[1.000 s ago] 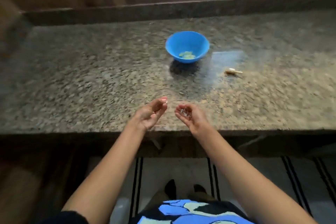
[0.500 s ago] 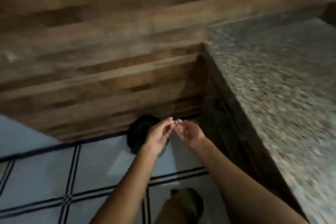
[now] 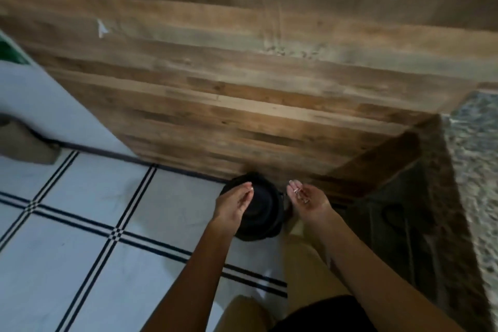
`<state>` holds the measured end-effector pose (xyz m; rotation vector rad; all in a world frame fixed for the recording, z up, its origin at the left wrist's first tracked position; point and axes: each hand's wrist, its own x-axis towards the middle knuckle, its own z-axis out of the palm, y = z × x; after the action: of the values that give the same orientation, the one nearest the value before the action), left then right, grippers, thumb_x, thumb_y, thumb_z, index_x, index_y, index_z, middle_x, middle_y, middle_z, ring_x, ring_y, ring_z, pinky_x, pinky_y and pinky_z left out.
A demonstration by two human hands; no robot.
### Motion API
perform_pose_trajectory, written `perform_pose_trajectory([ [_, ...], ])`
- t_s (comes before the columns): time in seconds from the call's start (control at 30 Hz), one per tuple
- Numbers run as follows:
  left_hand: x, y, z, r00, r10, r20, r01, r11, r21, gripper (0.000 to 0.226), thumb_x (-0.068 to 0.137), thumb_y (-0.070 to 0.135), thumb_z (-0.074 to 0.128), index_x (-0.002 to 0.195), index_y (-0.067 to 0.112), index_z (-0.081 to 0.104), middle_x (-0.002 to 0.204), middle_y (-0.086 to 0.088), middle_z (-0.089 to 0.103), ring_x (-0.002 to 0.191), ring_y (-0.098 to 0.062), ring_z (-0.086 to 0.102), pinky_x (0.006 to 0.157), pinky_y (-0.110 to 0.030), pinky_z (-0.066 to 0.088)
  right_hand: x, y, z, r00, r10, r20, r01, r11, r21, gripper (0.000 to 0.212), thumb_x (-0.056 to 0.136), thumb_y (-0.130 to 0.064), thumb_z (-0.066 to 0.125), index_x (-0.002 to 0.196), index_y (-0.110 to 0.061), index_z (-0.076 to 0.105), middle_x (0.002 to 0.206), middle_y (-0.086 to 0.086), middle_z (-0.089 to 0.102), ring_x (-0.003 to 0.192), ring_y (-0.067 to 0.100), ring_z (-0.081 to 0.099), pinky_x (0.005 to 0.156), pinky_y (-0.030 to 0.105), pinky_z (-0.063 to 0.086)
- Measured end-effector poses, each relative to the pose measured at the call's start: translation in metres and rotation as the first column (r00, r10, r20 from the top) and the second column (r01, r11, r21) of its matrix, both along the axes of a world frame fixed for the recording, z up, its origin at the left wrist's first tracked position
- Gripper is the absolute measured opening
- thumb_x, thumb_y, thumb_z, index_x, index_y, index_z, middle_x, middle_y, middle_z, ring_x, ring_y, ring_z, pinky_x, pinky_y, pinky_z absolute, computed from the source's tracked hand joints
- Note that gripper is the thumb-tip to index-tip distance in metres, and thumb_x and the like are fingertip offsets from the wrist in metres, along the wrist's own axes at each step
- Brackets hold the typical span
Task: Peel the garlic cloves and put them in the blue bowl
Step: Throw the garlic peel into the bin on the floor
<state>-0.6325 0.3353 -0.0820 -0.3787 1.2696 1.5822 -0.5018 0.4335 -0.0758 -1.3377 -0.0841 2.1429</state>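
Wooden planking [image 3: 242, 89] in brown horizontal bands filled most of the head view, which looked steeply down. Below it ran a white tiled floor [image 3: 80, 224] crossed by dark double lines. A strip of speckled granite counter [image 3: 477, 170] showed along the right edge, with a dark cabinet front [image 3: 398, 210] under it.

On the floor, against the foot of the planking, stood a round black bin [image 3: 262, 213]. I saw both bare forearms reach forward from the bottom of the frame, and the two hands were near each other but apart.

The left hand [image 3: 233, 206] hung over the left part of the bin. Its fingers were relaxed and lightly curved, tips pointing up and to the right, and I could make out nothing in them.

The right hand [image 3: 310, 202] was just to the right of the bin, palm turned up and loosely cupped, fingers unclenched. A few small pale scraps [image 3: 298, 193] lay on its fingers near the tips. They were too small and blurred for me to tell garlic skin from clove.

Tan trouser legs [image 3: 304, 264] showed beneath the arms. At far left, a grey shape [image 3: 24, 143] sat on the floor, too blurred to name.
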Motion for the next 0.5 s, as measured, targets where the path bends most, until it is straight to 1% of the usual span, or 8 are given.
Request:
perform_pose_trajectory([
  [0.07, -0.004, 0.016, -0.013, 1.0, 0.012, 0.002, -0.012, 1.0, 0.001, 0.019, 0.088, -0.005, 0.056, 0.106, -0.011, 0.059, 0.095, -0.013, 0.064, 0.087, -0.016, 0.061, 0.073, -0.024, 0.053, -0.019, 0.018, -0.016, 0.999, 0.032, -0.033, -0.034, 0.998, -0.049, 0.039, 0.101, -0.008, 0.025, 0.136, 0.007, 0.033, 0.144, 0.017, 0.035, 0.134, 0.026, 0.034, 0.107, 0.032, 0.03],
  [0.17, -0.01, 0.036, -0.031, 0.996, 0.076, 0.046, -0.076, 0.997, -0.02, 0.007, 0.086, -0.005, 0.058, 0.089, -0.005, 0.064, 0.088, -0.013, 0.065, 0.083, -0.017, 0.062, 0.063, -0.02, 0.057, -0.04, 0.044, -0.032, 0.989, 0.148, 0.028, -0.146, 0.988, -0.059, 0.035, 0.101, -0.013, 0.03, 0.128, 0.007, 0.041, 0.14, 0.018, 0.041, 0.13, 0.03, 0.038, 0.104, 0.037, 0.033],
  [0.27, -0.016, 0.047, -0.044, 0.994, 0.108, 0.032, -0.104, 0.991, -0.089, 0.009, 0.085, -0.005, 0.059, 0.092, -0.005, 0.064, 0.086, -0.011, 0.066, 0.081, -0.016, 0.063, 0.059, -0.018, 0.056, -0.051, 0.058, -0.043, 0.976, 0.204, 0.073, -0.196, 0.975, -0.104, 0.035, 0.101, -0.013, 0.033, 0.122, 0.01, 0.046, 0.138, 0.02, 0.042, 0.129, 0.031, 0.04, 0.098, 0.04, 0.036],
  [0.33, -0.017, 0.054, -0.051, 0.987, 0.154, 0.037, -0.15, 0.983, -0.105, 0.009, 0.085, -0.006, 0.059, 0.092, -0.006, 0.064, 0.085, -0.011, 0.066, 0.08, -0.016, 0.062, 0.06, -0.018, 0.056, -0.054, 0.062, -0.049, 0.964, 0.256, 0.071, -0.247, 0.962, -0.114, 0.031, 0.1, -0.013, 0.034, 0.101, 0.011, 0.053, 0.137, 0.021, 0.043, 0.128, 0.032, 0.041, 0.095, 0.041, 0.037],
  [0.37, -0.018, 0.057, -0.052, 0.982, 0.185, 0.044, -0.179, 0.978, -0.11, 0.008, 0.085, -0.007, 0.058, 0.089, -0.006, 0.064, 0.085, -0.011, 0.065, 0.08, -0.016, 0.062, 0.06, -0.019, 0.056, -0.057, 0.064, -0.053, 0.959, 0.272, 0.082, -0.261, 0.957, -0.124, 0.031, 0.1, -0.013, 0.034, 0.092, 0.009, 0.053, 0.136, 0.022, 0.044, 0.127, 0.032, 0.041, 0.095, 0.041, 0.037],
  [0.4, -0.019, 0.059, -0.055, 0.977, 0.209, 0.049, -0.203, 0.973, -0.113, 0.007, 0.085, -0.007, 0.058, 0.087, -0.005, 0.064, 0.085, -0.012, 0.065, 0.079, -0.017, 0.062, 0.06, -0.018, 0.056, -0.058, 0.064, -0.055, 0.954, 0.285, 0.089, -0.273, 0.953, -0.131, 0.031, 0.1, -0.013, 0.034, 0.092, 0.009, 0.053, 0.136, 0.022, 0.044, 0.127, 0.033, 0.041, 0.095, 0.042, 0.037],
  [0.43, -0.019, 0.06, -0.056, 0.971, 0.231, 0.058, -0.224, 0.968, -0.112, 0.007, 0.085, -0.007, 0.058, 0.086, -0.004, 0.064, 0.085, -0.012, 0.065, 0.08, -0.017, 0.062, 0.06, -0.019, 0.056, -0.061, 0.064, -0.056, 0.952, 0.295, 0.086, -0.283, 0.95, -0.131, 0.031, 0.1, -0.013, 0.033, 0.102, 0.011, 0.053, 0.137, 0.022, 0.043, 0.128, 0.033, 0.041, 0.095, 0.042, 0.037],
  [0.5, -0.019, 0.061, -0.062, 0.959, 0.274, 0.077, -0.263, 0.956, -0.127, 0.007, 0.084, -0.005, 0.059, 0.087, -0.003, 0.065, 0.088, -0.012, 0.066, 0.082, -0.017, 0.063, 0.06, -0.019, 0.057, -0.065, 0.063, -0.06, 0.951, 0.299, 0.073, -0.286, 0.947, -0.144, 0.037, 0.101, -0.012, 0.031, 0.126, 0.012, 0.042, 0.139, 0.021, 0.04, 0.129, 0.033, 0.038, 0.099, 0.041, 0.034],
])
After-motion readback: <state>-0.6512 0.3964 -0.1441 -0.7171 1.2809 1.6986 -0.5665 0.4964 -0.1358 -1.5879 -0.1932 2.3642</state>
